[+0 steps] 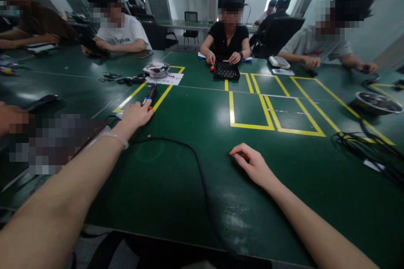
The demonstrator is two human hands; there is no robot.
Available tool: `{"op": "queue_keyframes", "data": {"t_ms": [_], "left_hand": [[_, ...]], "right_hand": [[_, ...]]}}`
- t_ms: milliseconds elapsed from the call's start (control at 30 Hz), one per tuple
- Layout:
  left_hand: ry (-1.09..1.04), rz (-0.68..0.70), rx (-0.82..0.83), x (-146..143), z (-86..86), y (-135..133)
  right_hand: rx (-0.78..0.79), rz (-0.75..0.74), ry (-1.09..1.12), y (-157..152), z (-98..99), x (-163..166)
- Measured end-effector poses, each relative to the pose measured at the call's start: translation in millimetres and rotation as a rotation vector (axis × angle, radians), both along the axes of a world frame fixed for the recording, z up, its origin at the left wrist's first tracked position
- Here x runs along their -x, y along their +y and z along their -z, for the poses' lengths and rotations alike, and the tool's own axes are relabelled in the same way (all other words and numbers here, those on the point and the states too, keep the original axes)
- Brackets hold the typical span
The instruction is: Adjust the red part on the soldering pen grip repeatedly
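Note:
My left hand [135, 115] reaches forward over the table, its fingers closed around a black handheld tool [152, 91] with blue and orange parts; I cannot make out its exact kind. The hand covers the tool's near end. Just beyond the tool, a round clear container [157, 69] stands by a white sheet of paper [173, 78]. My right hand [251, 164] rests low over the bare green table, fingers loosely curled in with the thumb close to them. Nothing shows in it. A black cable [198, 164] runs between my two arms.
Yellow tape [252, 126] marks boxes on the green table [189, 227]. Across it, a person's hands touch a black tray [226, 70]. Coiled black cables [362, 145] and a metal bowl [377, 103] lie at right. Other people sit around; a co-worker's hand [12, 117] is at left.

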State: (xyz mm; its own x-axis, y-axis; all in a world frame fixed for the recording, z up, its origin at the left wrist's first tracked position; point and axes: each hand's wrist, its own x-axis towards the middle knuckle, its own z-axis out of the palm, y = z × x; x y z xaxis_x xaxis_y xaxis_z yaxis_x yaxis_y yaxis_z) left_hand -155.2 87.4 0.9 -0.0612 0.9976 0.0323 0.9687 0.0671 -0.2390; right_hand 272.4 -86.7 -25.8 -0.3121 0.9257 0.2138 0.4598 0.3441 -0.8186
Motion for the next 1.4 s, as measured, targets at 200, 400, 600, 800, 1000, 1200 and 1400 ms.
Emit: {"op": "queue_keyframes", "data": {"t_ms": [200, 400, 600, 800, 1000, 1200, 1400], "left_hand": [[0.036, 0.037, -0.049, -18, 6.3, -18], [0.008, 0.089, -0.047, -61, 3.6, -57], [0.024, 0.219, -0.049, -121, -0.9, -107], [0.002, 0.386, -0.053, -187, -6.3, -152], [-0.126, 0.533, -0.007, -238, -8.0, -176], [-0.202, 0.620, -0.011, -249, 0.2, -182], [-0.201, 0.594, -0.005, -246, -2.9, -182]], "right_hand": [[0.011, -0.005, -0.001, 1, 1.2, 0], [0.030, 0.002, 0.041, 2, 6.9, 0], [0.005, 0.006, 0.079, 1, 3.5, -1], [-0.149, -0.027, -0.067, -8, -8.9, 5], [-0.128, -0.112, -0.136, -10, -7.0, 9], [-0.114, -0.140, -0.082, -8, -4.9, 7], [-0.050, -0.201, -0.010, -8, -7.2, 6]]}}
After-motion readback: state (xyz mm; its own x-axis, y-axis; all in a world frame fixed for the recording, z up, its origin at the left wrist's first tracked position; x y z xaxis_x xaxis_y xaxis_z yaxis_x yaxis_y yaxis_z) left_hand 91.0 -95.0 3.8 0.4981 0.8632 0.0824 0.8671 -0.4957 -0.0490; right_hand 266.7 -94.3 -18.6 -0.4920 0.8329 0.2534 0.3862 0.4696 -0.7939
